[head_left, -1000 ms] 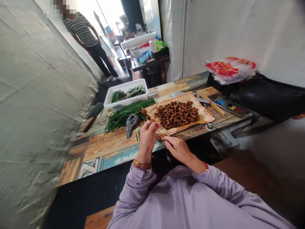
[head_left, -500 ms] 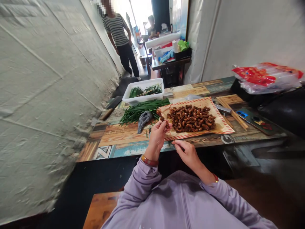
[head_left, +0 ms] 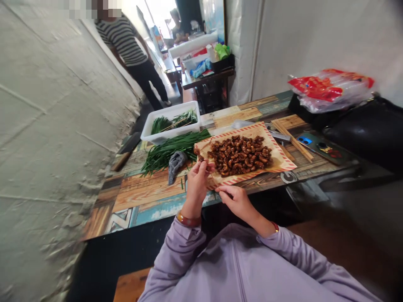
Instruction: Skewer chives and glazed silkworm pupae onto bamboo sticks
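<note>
At the left end of a paper sheet [head_left: 280, 161] with a striped border, my left hand [head_left: 197, 184] is closed in a pinch around dark brown, glossy meat pieces [head_left: 200, 157] on a thin skewer. My right hand [head_left: 237, 203], to the right and nearer to me, pinches the lower end of that skewer [head_left: 212, 183]. A heap of the same curled, sauced pieces [head_left: 241, 155] lies on the paper just beyond both hands. Beside my left hand, a crumpled grey cloth [head_left: 176, 163] rests against a bunch of long green chives [head_left: 171, 150].
A white tub [head_left: 171, 132] with cut greens stands behind the chives. At left lies a cleaver [head_left: 126, 153]. Wooden skewers [head_left: 294, 142], a phone [head_left: 321, 147] and a red-and-clear plastic bag [head_left: 330, 90] are at right. A person in a striped shirt [head_left: 124, 42] stands beyond the table.
My view has swung right, so the scene sits further left. The person in stripes looks nearer. Both hands keep their hold on the skewer and meat, with little visible movement between them.
</note>
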`<action>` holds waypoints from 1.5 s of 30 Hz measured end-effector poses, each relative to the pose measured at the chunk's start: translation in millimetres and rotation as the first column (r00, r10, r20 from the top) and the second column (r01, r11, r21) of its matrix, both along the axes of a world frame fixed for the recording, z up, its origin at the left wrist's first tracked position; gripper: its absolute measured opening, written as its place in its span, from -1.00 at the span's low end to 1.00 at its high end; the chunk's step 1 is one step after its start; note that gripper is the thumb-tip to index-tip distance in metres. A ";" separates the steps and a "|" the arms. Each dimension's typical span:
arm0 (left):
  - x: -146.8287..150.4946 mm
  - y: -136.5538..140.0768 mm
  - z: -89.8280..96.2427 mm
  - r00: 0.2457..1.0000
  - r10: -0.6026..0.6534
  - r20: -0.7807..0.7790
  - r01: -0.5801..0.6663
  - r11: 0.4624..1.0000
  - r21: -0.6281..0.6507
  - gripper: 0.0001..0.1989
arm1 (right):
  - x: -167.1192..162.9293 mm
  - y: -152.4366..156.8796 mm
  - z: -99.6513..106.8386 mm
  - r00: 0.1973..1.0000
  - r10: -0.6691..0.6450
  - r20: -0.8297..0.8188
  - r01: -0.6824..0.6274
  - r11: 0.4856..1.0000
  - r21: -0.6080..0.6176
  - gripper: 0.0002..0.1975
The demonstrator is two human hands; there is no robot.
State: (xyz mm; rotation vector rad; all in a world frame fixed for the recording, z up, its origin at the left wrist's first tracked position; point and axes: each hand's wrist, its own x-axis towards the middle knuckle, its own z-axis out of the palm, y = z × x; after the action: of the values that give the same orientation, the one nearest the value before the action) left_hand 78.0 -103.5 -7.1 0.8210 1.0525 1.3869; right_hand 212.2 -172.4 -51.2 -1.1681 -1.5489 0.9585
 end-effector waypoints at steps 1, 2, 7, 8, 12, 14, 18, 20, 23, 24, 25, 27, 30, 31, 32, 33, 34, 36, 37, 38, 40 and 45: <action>-3.3 1.2 -0.6 0.999 -0.011 -0.030 0.010 1.000 -0.003 -0.59 | 0.5 1.5 2.2 0.999 0.020 -0.026 -0.021 0.998 -0.058 -0.76; -6.9 2.1 -1.1 0.998 -0.006 -0.064 0.006 1.000 -0.002 -0.57 | 0.9 2.9 4.5 0.997 0.037 -0.067 -0.045 0.992 -0.120 -0.75; -22.4 -1.3 0.4 0.955 0.186 -0.230 -0.167 0.981 0.096 -0.57 | -0.6 9.4 14.3 0.935 0.057 -0.351 -0.192 0.911 -0.364 -0.68; -23.4 -3.6 1.2 0.941 0.210 -0.264 -0.184 0.976 0.120 -0.58 | -1.3 10.9 16.0 0.918 0.064 -0.390 -0.228 0.892 -0.390 -0.66; -20.7 -10.7 1.2 0.871 0.191 -0.452 -0.110 0.974 0.200 -0.64 | -2.7 17.5 22.0 0.880 0.125 -0.457 -0.357 0.811 -0.465 -0.57; -17.9 -11.3 -2.1 0.811 0.183 -0.556 -0.047 0.967 0.250 -0.67 | -1.5 20.2 24.4 0.871 0.152 -0.467 -0.400 0.771 -0.496 -0.55; -13.8 -10.2 -11.9 0.668 0.233 -0.707 0.033 0.940 0.340 -0.69 | 5.3 23.2 26.1 0.864 0.214 -0.456 -0.461 0.701 -0.544 -0.58; -12.1 -10.7 -15.5 0.593 0.256 -0.764 0.066 0.930 0.363 -0.68 | 9.1 24.3 25.1 0.865 0.248 -0.436 -0.475 0.686 -0.551 -0.62; -9.5 -13.3 -17.3 0.478 0.282 -0.832 0.089 0.927 0.365 -0.65 | 11.3 25.7 22.6 0.882 0.273 -0.384 -0.453 0.711 -0.537 -0.67; -9.0 -14.1 -17.1 0.442 0.281 -0.852 0.093 0.930 0.355 -0.62 | 10.8 26.0 22.0 0.890 0.270 -0.368 -0.439 0.728 -0.527 -0.68; -8.7 -14.4 -16.7 0.410 0.273 -0.871 0.101 0.935 0.340 -0.60 | 9.8 26.3 21.8 0.895 0.265 -0.358 -0.426 0.743 -0.516 -0.69; -9.1 -13.1 -15.6 0.350 0.244 -0.905 0.130 0.944 0.304 -0.57 | 7.0 26.6 22.2 0.896 0.252 -0.367 -0.417 0.761 -0.497 -0.67; -10.6 -7.3 -12.8 0.248 0.215 -0.945 0.171 0.950 0.262 -0.59 | 3.6 24.6 22.2 0.878 0.199 -0.434 -0.412 0.777 -0.476 -0.55; -10.8 -5.3 -11.4 0.207 0.213 -0.955 0.182 0.951 0.251 -0.62 | 3.2 22.4 21.1 0.873 0.174 -0.455 -0.401 0.788 -0.468 -0.48; -10.7 -3.7 -9.7 0.164 0.211 -0.964 0.193 0.951 0.241 -0.65 | 3.3 19.2 19.1 0.870 0.154 -0.469 -0.388 0.800 -0.458 -0.41; -10.4 -2.8 -7.8 0.120 0.209 -0.971 0.207 0.951 0.230 -0.69 | 3.9 14.8 16.4 0.869 0.142 -0.474 -0.377 0.811 -0.447 -0.36; -9.9 -2.5 -5.9 0.075 0.206 -0.976 0.225 0.950 0.218 -0.73 | 5.4 9.6 13.2 0.872 0.142 -0.469 -0.368 0.822 -0.435 -0.33; -8.9 -3.6 -2.3 -0.009 0.196 -0.980 0.261 0.947 0.187 -0.78 | 11.4 -1.9 6.9 0.897 0.168 -0.409 -0.342 0.850 -0.400 -0.34; -8.5 -4.5 -1.0 -0.044 0.192 -0.980 0.278 0.945 0.173 -0.79 | 16.3 -6.9 4.9 0.917 0.190 -0.350 -0.322 0.870 -0.372 -0.38; -8.3 -5.1 -0.4 -0.074 0.189 -0.979 0.291 0.943 0.160 -0.79 | 22.7 -10.8 4.4 0.940 0.210 -0.270 -0.296 0.895 -0.334 -0.45; -7.9 -5.1 -1.7 -0.115 0.197 -0.974 0.300 0.941 0.155 -0.78 | 39.2 -12.7 9.8 0.972 0.225 -0.068 -0.234 0.947 -0.221 -0.59; -5.7 3.6 -17.0 -0.112 0.273 -0.956 0.227 0.943 0.243 -0.71 | 74.8 23.1 52.1 0.933 0.101 0.344 -0.179 0.963 0.203 -0.69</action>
State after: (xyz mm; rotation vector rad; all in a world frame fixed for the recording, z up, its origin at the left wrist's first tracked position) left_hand 72.3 -99.8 -24.1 2.4240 2.0003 0.6618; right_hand 287.0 -149.3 0.9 -1.1013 -1.9800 0.6693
